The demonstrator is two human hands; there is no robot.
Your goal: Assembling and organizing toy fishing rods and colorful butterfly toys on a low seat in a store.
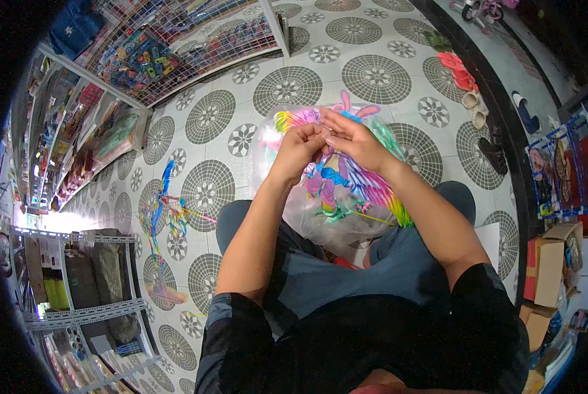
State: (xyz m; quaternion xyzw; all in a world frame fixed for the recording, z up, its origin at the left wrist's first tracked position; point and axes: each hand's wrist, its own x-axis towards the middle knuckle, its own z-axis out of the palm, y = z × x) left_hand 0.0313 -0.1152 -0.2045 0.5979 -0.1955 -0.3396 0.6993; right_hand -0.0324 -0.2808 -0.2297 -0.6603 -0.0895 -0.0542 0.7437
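Note:
My left hand and my right hand meet in front of me, fingertips pinched together. Whatever they pinch is too small to make out; the right hand's other fingers point forward. Just below them lies a colourful toy figure in blue and purple, with rainbow-striped wings. Pink ear-like shapes stick out beyond my right fingers. The figure rests on a clear plastic bag between my knees, and my hands partly hide it. A thin yellow stick pokes out near the bag's lower edge.
More rainbow-coloured pieces with a pink stick lie on the patterned tile floor at left. Wire shelves and a metal rack of packaged goods line the left. Red slippers, dark shoes and cardboard boxes are at right.

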